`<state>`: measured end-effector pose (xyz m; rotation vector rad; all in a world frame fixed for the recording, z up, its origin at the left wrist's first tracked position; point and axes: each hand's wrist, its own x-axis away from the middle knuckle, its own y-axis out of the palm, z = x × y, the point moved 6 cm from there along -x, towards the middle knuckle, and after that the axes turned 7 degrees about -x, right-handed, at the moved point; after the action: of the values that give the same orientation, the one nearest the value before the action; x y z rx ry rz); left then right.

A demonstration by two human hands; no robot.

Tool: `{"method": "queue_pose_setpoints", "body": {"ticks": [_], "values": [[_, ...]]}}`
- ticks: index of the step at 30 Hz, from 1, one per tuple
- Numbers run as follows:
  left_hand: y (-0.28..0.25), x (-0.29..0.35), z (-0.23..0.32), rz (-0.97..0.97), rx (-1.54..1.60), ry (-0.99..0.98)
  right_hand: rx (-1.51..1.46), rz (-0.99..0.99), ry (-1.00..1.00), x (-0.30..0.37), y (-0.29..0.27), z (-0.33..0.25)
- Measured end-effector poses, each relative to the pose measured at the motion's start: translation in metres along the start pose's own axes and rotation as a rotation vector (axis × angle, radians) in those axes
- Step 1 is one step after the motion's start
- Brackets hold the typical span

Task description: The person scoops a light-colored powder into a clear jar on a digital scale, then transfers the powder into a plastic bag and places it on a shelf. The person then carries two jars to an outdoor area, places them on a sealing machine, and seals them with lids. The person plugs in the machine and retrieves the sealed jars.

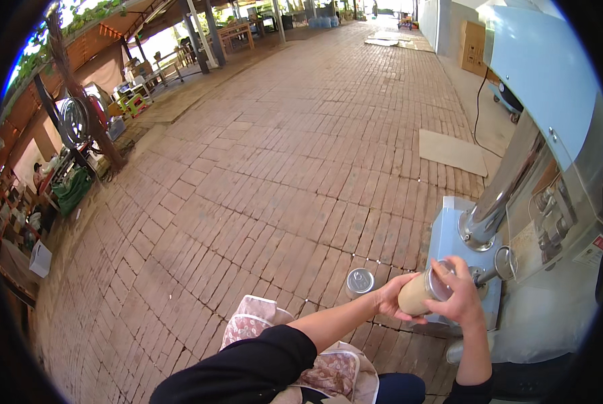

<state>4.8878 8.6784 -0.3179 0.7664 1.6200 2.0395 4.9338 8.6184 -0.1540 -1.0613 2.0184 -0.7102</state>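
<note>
Between my two hands is a clear can (414, 296) with beige contents and a silvery end, tilted on its side. My left hand (390, 299) cups the lower part, fingers curled underneath. My right hand (459, 293) wraps round the silvery end, fingers over its top and thumb below. The can is held in front of a machine with a light blue base (443, 232) and a shiny metal column (480, 227). Left of my left hand, a second can (360, 281) with a silvery lid stands upright on the brick floor.
A clear guard panel (533, 225) and a light blue housing (547, 74) rise at the right. A cardboard sheet (453, 151) lies on the bricks, with a black cable (477, 114) beside it. A carton (473, 47) stands farther back. Cluttered work tables line the left.
</note>
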Motion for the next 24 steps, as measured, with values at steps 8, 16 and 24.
{"method": "queue_pose_setpoints", "body": {"ticks": [8,16,24], "values": [[-0.004,0.01,0.036,0.2,0.012,0.421,0.222,0.212,0.051,-0.009,0.003,0.0],[-0.041,-0.007,0.007,0.331,0.044,0.872,-0.325,0.565,0.27,0.044,0.079,0.069],[-0.04,0.002,-0.014,0.301,0.037,1.045,-0.372,0.566,0.334,0.055,0.089,0.059]]}}
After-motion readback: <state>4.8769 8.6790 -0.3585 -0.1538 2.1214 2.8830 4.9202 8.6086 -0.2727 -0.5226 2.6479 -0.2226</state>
